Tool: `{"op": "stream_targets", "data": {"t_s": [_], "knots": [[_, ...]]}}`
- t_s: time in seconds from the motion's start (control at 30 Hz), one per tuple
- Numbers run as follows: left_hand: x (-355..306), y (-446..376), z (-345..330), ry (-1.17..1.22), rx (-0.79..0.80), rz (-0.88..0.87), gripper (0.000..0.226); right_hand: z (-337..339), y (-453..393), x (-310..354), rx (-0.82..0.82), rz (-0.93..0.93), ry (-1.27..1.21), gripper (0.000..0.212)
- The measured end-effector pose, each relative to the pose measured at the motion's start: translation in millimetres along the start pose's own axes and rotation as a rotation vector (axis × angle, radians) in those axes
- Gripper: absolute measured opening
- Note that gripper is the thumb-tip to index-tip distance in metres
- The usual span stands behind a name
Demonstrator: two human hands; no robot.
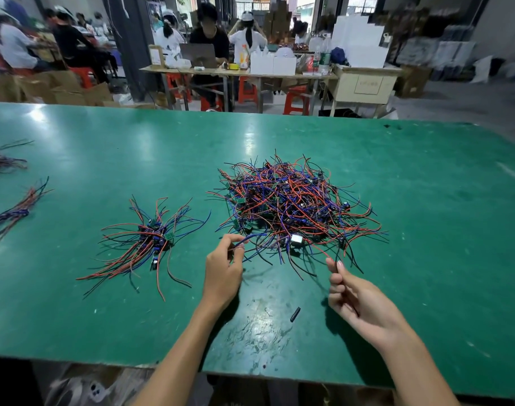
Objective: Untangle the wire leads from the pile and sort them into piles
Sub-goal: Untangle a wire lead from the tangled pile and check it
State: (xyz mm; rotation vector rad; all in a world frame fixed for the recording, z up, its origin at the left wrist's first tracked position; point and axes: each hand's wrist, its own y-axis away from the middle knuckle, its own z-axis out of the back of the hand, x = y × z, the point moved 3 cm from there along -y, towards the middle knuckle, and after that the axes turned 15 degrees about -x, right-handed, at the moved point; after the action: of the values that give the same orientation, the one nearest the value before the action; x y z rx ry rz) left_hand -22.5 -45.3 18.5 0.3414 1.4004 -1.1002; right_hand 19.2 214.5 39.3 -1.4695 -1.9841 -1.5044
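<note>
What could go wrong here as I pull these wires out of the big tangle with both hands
Both your left hand and right hand pinch leads running into the big tangled pile; pulling may drag neighbouring boards along or strain a lead's joint. The pile could also spread toward the sorted pile and mix with it.

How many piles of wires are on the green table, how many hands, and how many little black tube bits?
Big tangled pile: 1
Smaller sorted piles: 3, one near the left hand and two at the left edge
Hands: 2, left hand and right hand, each pinching wires
Black tube piece: 1
Total: 7
</note>
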Motion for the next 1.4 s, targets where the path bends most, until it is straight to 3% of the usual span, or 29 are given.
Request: {"op": "stream_targets", "data": {"t_s": [0.1,0.2,0.3,0.4,0.5,0.6,0.77,0.9,1.03,1.1,1.2,1.3,1.4], "knots": [[-1,0,2,0.037,-0.057,0.05,0.02,-9,5,-2,0.128,0.036,0.016,0.042],[5,-3,5,-0.054,-0.163,0.073,0.016,-24,6,-4,0.208,0.219,0.289,0.031],[6,-6,4,-0.273,-0.155,0.059,0.009,-50,-4,-9,0.086,0.499,0.66,0.033],[5,-6,-1,-0.431,-0.057,0.069,0.023,-86,-24,-19,-0.042,0.798,1.093,0.037],[5,-5,-2,-0.525,-0.048,0.041,0.029,-110,-38,-35,-0.185,0.919,1.346,0.036],[6,-5,1,-0.544,-0.055,0.025,0.018,-119,-41,-46,-0.275,1.038,1.383,0.019],[7,-7,8,-0.348,-0.094,0.117,0.005,-102,-40,-52,-0.272,1.062,1.288,0.012],[11,-7,10,-0.149,-0.189,0.211,0.013,-83,-33,-51,-0.226,1.084,1.042,0.015],[1,-3,17,-0.038,-0.321,0.139,0.034,-75,-27,-49,-0.221,1.122,0.859,0.021],[-2,-2,15,-0.007,-0.295,0.146,0.039,-77,-23,-47,-0.199,1.141,0.795,0.021],[-11,4,4,0.125,-0.082,0.225,0.044,-88,-19,-43,-0.148,1.156,0.697,0.023],[-29,12,-9,0.379,0.042,0.331,0.049,-106,-16,-45,0.03,1.217,0.915,0.019],[-32,10,-9,0.429,-0.071,0.385,0.04,-113,-14,-49,0.127,1.27,1.147,0.023]]}}
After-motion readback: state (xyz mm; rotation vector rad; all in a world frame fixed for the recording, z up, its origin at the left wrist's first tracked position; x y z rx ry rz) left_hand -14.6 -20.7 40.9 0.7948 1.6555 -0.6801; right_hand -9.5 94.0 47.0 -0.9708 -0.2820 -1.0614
